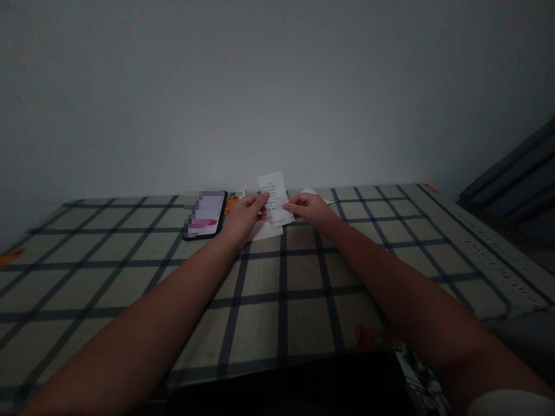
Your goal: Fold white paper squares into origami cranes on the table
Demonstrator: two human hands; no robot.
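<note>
A narrow white paper slip (pixel 276 193) with lines of dark print is held up between my hands, tilted slightly to the left. My left hand (pixel 248 212) pinches its left edge between thumb and fingers. On the opposite side, my right hand (pixel 310 208) grips the lower right edge with its fingertips. Beneath my left hand lies another white sheet (pixel 266 232), partly covered. More white paper (pixel 309 190) shows behind my right hand. A phone (pixel 206 215) with a lit, partly blurred screen rests left of my left hand.
A checked cloth (pixel 130 248) in pale and dark blue covers the table. A plain grey wall (pixel 277 86) rises at its far edge. Dark slanted bars (pixel 515 162) stand at the right. A black object (pixel 295 384) fills the bottom middle.
</note>
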